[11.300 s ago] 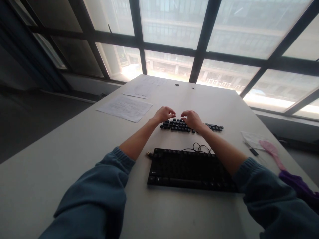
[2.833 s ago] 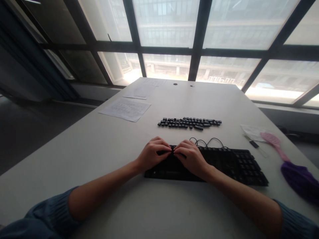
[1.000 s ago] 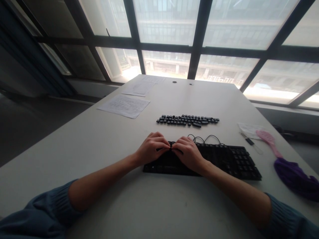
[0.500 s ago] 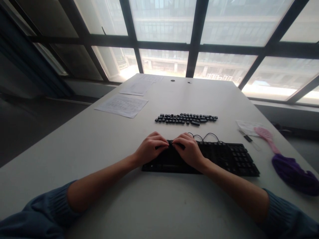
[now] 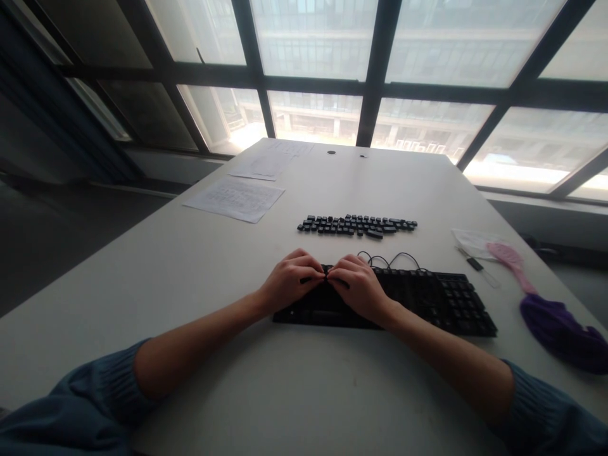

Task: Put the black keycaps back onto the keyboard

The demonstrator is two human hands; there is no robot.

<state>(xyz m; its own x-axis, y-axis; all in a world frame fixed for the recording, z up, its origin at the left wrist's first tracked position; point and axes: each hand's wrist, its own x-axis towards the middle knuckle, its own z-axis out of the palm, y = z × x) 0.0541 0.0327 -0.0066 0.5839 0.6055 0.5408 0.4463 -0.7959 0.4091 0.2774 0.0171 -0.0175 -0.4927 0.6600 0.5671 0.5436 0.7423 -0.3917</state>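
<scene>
A black keyboard (image 5: 418,301) lies flat on the white table. Its number pad on the right carries keycaps, while much of the main block looks bare. My left hand (image 5: 295,277) and my right hand (image 5: 358,285) meet over the upper left part of the keyboard. The fingertips of both are pinched together, nearly touching each other at the top key row. Whatever sits between them is too small and dark to make out. Beyond the keyboard, loose black keycaps (image 5: 356,226) are laid out in rows.
Printed paper sheets (image 5: 235,199) lie at the left. To the right are a keycap puller (image 5: 475,263), a clear plastic bag (image 5: 475,242) and a pink brush (image 5: 510,261), with a purple cloth (image 5: 558,332) near the edge. The keyboard's cable (image 5: 403,255) loops behind it. Windows rise beyond the table.
My two hands have come slightly closer together at the fingertips. The whole view has shifted a little; the keyboard and loose keycaps stay in place.
</scene>
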